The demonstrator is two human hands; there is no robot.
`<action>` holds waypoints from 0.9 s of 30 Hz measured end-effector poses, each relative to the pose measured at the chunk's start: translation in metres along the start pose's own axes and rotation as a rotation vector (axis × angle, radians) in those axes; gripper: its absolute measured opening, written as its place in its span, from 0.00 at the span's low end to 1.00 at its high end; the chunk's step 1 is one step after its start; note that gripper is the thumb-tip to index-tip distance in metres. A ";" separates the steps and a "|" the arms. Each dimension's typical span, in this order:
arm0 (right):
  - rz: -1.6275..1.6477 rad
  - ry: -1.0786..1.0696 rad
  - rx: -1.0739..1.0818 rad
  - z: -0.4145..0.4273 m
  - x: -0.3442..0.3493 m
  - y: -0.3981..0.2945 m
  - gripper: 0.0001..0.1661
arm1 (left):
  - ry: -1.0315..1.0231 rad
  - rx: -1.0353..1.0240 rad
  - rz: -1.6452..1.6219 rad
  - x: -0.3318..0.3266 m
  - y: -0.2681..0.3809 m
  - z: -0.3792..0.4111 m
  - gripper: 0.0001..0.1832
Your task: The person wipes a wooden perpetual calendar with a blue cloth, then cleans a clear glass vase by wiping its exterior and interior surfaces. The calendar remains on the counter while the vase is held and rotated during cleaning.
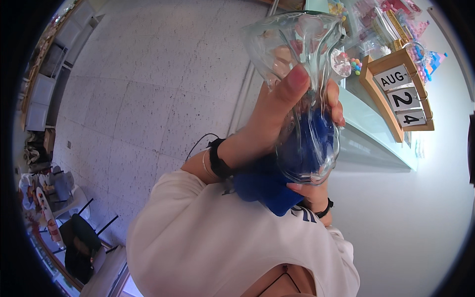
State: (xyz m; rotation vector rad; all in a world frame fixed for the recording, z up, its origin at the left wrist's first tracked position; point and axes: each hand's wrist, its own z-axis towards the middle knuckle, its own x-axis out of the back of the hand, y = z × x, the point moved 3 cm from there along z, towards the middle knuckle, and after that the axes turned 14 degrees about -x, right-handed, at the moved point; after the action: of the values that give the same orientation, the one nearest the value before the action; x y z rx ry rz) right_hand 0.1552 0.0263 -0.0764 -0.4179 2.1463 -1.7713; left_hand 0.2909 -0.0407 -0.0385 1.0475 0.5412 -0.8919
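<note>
A clear glass vase (315, 55) with a flared, wavy rim is held up in front of my chest, its mouth pointing away from me. My left hand (269, 113) wraps round its narrow neck, the thumb on top and the fingertips showing at the far side. Below it, my right hand (314, 193) grips a dark blue cloth (259, 182) at the vase's rounded base. Blue also shows through the glass; whether the cloth there is inside or behind cannot be told. Most of the right fingers are hidden. Each wrist wears a black band.
To the right, a glass shelf (365, 118) bears a wooden block calendar (401, 97), party hats (437, 63) and packaged decorations close to the vase's rim. Speckled floor tiles (148, 81) spread to the left. White cabinets (39, 100) and a dark chair (79, 241) stand farther off.
</note>
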 end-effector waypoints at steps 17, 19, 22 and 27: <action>0.420 -0.159 -0.336 0.004 0.017 0.039 0.53 | -0.052 -0.037 -0.002 0.008 -0.021 0.003 0.45; 0.518 -0.090 -0.426 0.000 0.010 0.014 0.55 | -0.022 -0.042 0.003 0.010 -0.023 0.002 0.46; 0.532 -0.116 -0.479 -0.010 0.017 0.013 0.58 | -0.013 -0.008 0.107 0.001 -0.015 0.005 0.45; 0.732 -0.162 -0.547 -0.014 0.002 -0.004 0.59 | -0.071 0.050 0.207 -0.003 -0.011 0.008 0.46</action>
State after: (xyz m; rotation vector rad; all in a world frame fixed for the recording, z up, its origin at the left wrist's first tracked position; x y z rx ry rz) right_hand 0.1473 0.0366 -0.0699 0.1099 2.2304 -0.7330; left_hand 0.2797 -0.0493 -0.0387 1.0918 0.3457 -0.7594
